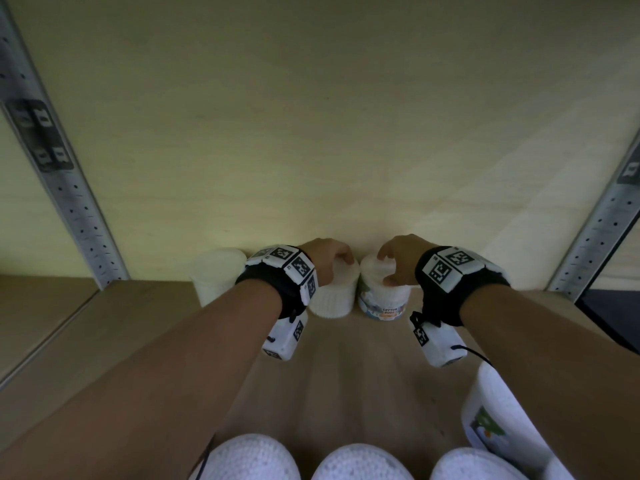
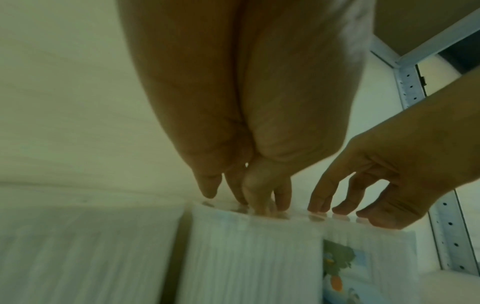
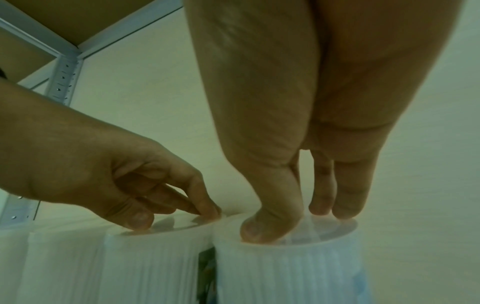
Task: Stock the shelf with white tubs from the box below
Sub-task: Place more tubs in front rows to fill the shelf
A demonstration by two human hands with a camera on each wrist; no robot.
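Three white ribbed tubs stand in a row against the back of the wooden shelf (image 1: 138, 323). The left tub (image 1: 214, 278) stands untouched. My left hand (image 1: 329, 256) rests its fingertips on the lid of the middle tub (image 1: 334, 296), as the left wrist view shows for the hand (image 2: 249, 197) and tub (image 2: 246, 257). My right hand (image 1: 388, 268) has thumb and fingertips on the lid of the labelled right tub (image 1: 381, 299). In the right wrist view the hand (image 3: 298, 220) touches only the top of that tub (image 3: 285, 267). Neither hand wraps a tub's side.
Perforated metal uprights stand at the left (image 1: 69, 202) and right (image 1: 595, 230) of the bay. The pale back panel (image 1: 311, 133) is right behind the tubs. Several white tubs (image 1: 360, 462) fill the bottom edge, and a labelled one (image 1: 491, 417) lies under my right forearm.
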